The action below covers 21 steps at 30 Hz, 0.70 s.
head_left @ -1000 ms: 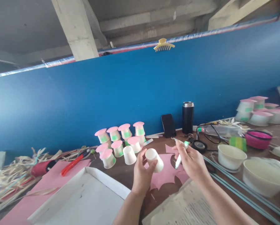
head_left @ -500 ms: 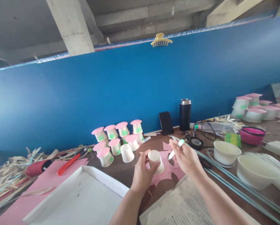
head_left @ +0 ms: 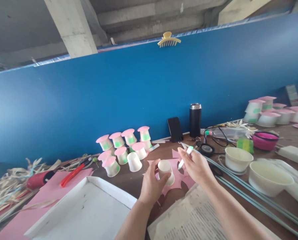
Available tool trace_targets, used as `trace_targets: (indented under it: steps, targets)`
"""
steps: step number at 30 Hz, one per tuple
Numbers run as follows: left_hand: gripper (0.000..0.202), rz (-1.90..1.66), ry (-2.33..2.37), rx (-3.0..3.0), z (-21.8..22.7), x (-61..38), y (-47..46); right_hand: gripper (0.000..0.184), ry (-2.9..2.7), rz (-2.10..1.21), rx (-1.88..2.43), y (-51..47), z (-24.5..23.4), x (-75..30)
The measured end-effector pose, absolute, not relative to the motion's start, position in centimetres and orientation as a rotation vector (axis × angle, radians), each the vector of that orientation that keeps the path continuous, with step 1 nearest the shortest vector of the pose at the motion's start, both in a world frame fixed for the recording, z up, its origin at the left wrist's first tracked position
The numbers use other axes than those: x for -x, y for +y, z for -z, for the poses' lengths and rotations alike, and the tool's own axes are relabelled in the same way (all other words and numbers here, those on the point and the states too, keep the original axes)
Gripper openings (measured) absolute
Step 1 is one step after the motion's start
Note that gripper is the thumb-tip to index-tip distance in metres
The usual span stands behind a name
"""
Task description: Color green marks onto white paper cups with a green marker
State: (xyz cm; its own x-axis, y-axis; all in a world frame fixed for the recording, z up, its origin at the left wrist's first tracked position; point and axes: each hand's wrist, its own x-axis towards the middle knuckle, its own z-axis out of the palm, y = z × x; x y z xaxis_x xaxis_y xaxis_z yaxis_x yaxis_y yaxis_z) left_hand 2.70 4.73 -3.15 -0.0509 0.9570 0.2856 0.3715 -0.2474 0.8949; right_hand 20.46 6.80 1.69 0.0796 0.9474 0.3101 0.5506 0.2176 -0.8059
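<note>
My left hand (head_left: 150, 185) is closed round a small white paper cup (head_left: 165, 170), holding it upside down just above a pink paper sheet (head_left: 178, 175) with cut-out notches. My right hand (head_left: 196, 165) pinches a white glue stick with a green cap (head_left: 185, 157), its lower end close to the cup's right side. Behind them stand several upturned cups with pink round tops and green labels (head_left: 124, 145), and one plain white cup (head_left: 134, 161).
A white shallow tray (head_left: 89, 210) lies front left, printed paper (head_left: 188, 220) front middle. Red-handled cutters (head_left: 72, 171) and straw strips lie left. A phone (head_left: 175, 129), a black flask (head_left: 195, 120), white bowls (head_left: 268, 178), a pink bowl (head_left: 265, 140) and long rods (head_left: 241, 190) stand right, against a blue wall.
Both hands have sunk a little toward the table. The cup was turned so that its base faces up, and the glue stick came closer to it.
</note>
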Motion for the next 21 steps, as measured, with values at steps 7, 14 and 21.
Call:
trace_targets:
  steps: [7, 14, 21]
  targets:
    - [0.052, -1.287, 1.41, -1.623, 2.91, -2.96, 4.43, 0.046, -1.556, -0.542, 1.463, 7.16, -1.22, -20.57]
    - [0.054, -1.26, 1.418, -1.648, 3.23, -3.06, 4.54, 0.045, -1.545, -0.525, 1.473, 7.28, -1.18, -20.66]
    - [0.053, -1.247, 1.41, -1.674, 3.47, -3.29, 4.59, 0.046, -1.558, -0.461, 1.516, 7.2, -1.59, -20.92]
